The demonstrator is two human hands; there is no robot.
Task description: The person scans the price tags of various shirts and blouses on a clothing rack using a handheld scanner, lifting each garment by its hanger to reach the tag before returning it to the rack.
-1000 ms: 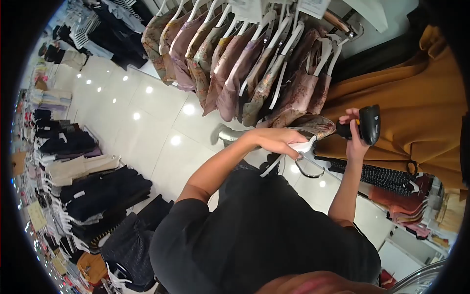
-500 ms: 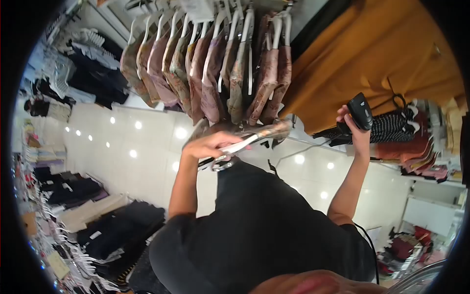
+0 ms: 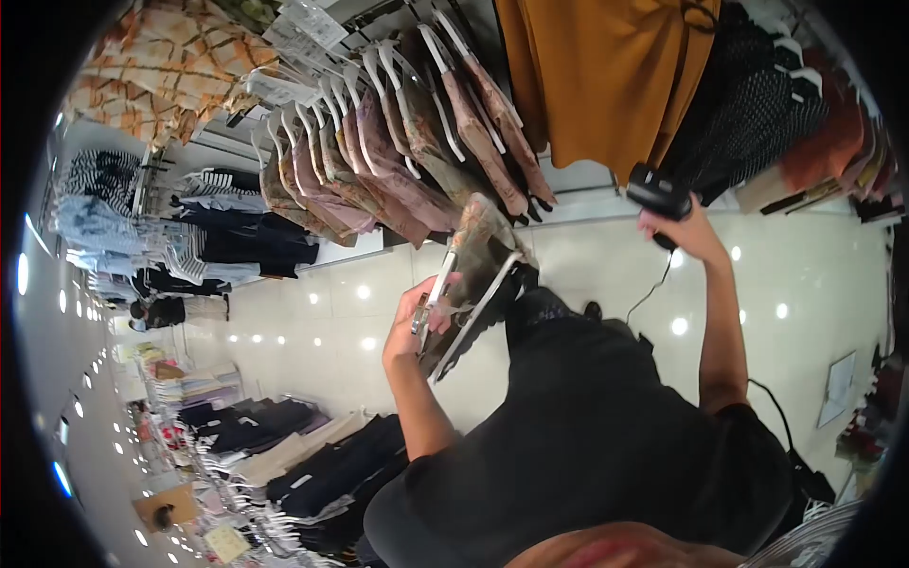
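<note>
My left hand (image 3: pixel 409 320) is closed on the hook end of a white hanger (image 3: pixel 441 286). From it hangs a floral, greenish garment (image 3: pixel 479 239); a second white hanger bar (image 3: pixel 476 315) shows beside it, with dark cloth below. In my right hand (image 3: pixel 696 232), a black handheld barcode scanner (image 3: pixel 660 192) is gripped and raised, with a thin cord (image 3: pixel 653 289) trailing beneath. Ahead of my left hand, a rail holds several floral blouses (image 3: pixel 379 156) on white hangers, in pink and olive tones.
A mustard-coloured garment (image 3: pixel 597 85) hangs beyond the scanner, beside black dotted clothes (image 3: pixel 748 104). Folded dark trousers (image 3: pixel 331 469) lie at lower left. Striped and navy clothes (image 3: pixel 246 232) hang farther left. Glossy tiles (image 3: pixel 331 327) cover the floor.
My view has turned, so the rail of blouses appears angled. The held hanger and garment have tilted more upright and apart from the second hanger. The scanner now points more to the left.
</note>
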